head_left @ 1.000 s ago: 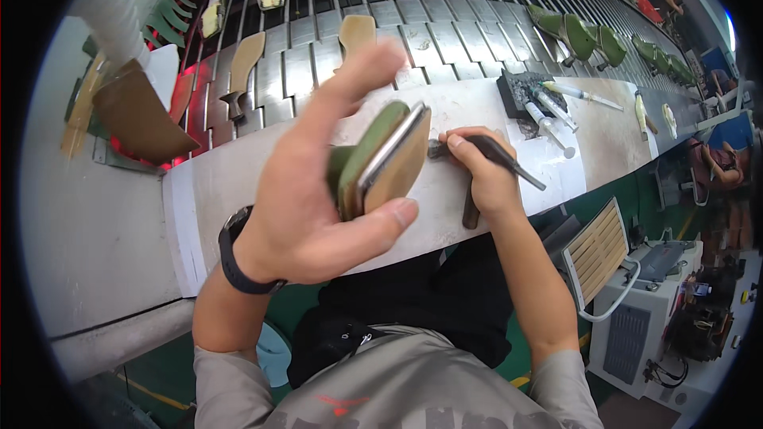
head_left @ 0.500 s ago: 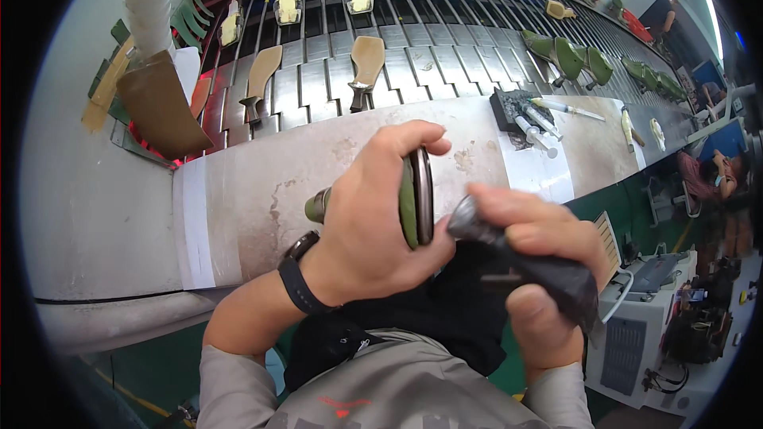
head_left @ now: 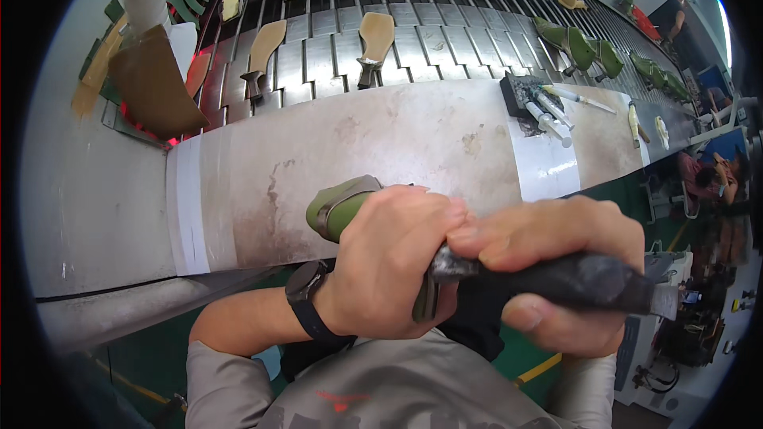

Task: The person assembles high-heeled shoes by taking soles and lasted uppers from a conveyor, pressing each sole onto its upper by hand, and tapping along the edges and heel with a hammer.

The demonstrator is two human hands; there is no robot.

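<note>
My left hand (head_left: 401, 262), with a dark watch on its wrist, is wrapped around a green shoe (head_left: 343, 205) with a dark strap. One end of the shoe sticks out past the knuckles to the left; most of the rest is hidden by my fingers. My right hand (head_left: 568, 246) grips a black-handled hand tool (head_left: 580, 280). Its worn grey metal head is against or very near the shoe's edge, beside my left fingers. Whether it touches cannot be made out. A flat metal end shows past my right palm. The fingertips of both hands meet.
Beyond the worn bench (head_left: 381, 123) runs a slatted metal conveyor (head_left: 445, 40) with tan soles (head_left: 376, 38) and green shoes (head_left: 579, 46) on it. Syringes (head_left: 548, 115) lie by a black block (head_left: 517, 94) at the right. A brown sheet (head_left: 147, 87) stands at the left.
The green shoe has turned in my left hand, so its edge and sole no longer face right in plain view. My right hand has brought the tool's head in against the left hand.
</note>
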